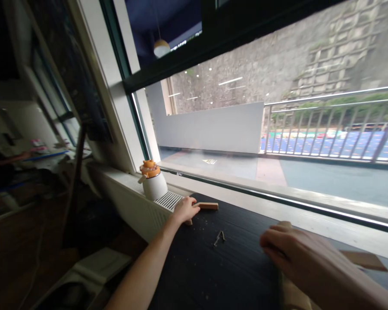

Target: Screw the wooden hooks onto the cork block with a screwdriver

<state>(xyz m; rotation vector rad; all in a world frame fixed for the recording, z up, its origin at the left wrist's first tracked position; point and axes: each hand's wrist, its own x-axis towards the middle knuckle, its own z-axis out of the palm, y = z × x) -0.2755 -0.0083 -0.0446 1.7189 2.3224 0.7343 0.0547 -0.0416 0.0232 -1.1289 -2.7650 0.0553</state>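
Observation:
Toward the far left corner of the black tabletop [239,267], my left hand [186,209] is closed, with its fingertips at the left end of a small wooden block [209,206]. Another bit of wood [188,222] shows below that hand. My right hand [286,245] is curled into a fist at the right, slightly blurred, over a long tan wooden piece [294,292] that shows above and below it; its exact kind is unclear. Between the hands lie a few loose metal screws [218,238].
A white jug with an orange lid [154,185] stands on the radiator cover [139,206] at the left. A flat brown piece [364,260] lies beyond my right wrist. The white window sill [265,211] borders the table's far side. Pale specks dot the tabletop.

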